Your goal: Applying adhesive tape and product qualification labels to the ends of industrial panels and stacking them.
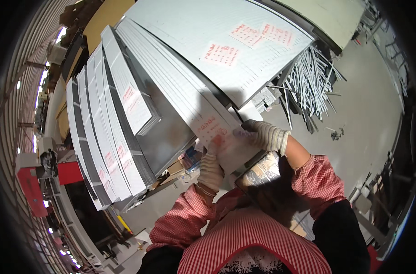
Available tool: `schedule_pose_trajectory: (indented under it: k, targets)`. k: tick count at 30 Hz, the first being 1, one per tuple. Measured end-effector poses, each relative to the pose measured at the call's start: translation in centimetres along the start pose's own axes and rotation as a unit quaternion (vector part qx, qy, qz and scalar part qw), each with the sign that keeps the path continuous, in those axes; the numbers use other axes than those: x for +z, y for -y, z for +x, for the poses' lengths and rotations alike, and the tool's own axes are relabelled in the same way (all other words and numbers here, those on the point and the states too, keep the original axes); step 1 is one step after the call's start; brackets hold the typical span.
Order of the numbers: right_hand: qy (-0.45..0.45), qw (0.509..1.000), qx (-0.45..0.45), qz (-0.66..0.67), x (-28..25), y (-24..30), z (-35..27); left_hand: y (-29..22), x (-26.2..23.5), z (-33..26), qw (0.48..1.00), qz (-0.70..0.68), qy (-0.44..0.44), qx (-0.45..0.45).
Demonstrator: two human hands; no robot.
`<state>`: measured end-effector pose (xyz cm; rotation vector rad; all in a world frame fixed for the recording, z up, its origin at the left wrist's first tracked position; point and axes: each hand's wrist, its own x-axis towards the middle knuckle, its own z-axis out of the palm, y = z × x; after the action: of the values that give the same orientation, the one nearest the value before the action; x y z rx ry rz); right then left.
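Note:
A bundle of long white strips (180, 91) runs from the far left toward me, its near end between my two hands. A white label with red print (211, 129) lies on that end. My left hand (211, 171), in a striped knit glove, closes on the left edge, its thumb up at the label. My right hand (266, 136), gloved the same way with dark fingertips, grips the right side of the end. Its fingers underneath are hidden. Whether I hold the whole bundle or only its top strip, I cannot tell.
Bound bundles of white strips (134, 107) lie on the dark metal table (164, 137) to the left. A large stack of white sheets (180, 23) with red-printed labels stands beyond. Thin offcut strips (310, 82) heap at right. A plastic-wrapped package (262, 171) sits below my right hand.

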<state>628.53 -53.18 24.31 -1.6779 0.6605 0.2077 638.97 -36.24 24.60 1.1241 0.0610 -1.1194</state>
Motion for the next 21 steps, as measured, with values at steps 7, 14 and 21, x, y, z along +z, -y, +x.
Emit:
schedule_pose_trajectory:
  k: [7, 14, 21]
  targets:
    - [0.032, 0.959, -0.225, -0.171, -1.1, 0.4, -1.0, 0.8, -1.1, 0.8, 0.987, -0.113, 0.071, -0.094]
    - [0.071, 0.957, 0.084, -0.269, -0.7, 4.9, -5.4, 8.2, -4.6, -0.5, 0.993, 0.105, -0.045, 0.034]
    - [0.001, 0.944, -0.234, 0.235, -4.5, 4.3, -10.1, -1.5, -1.3, -4.6, 0.763, 0.503, -0.094, 0.395]
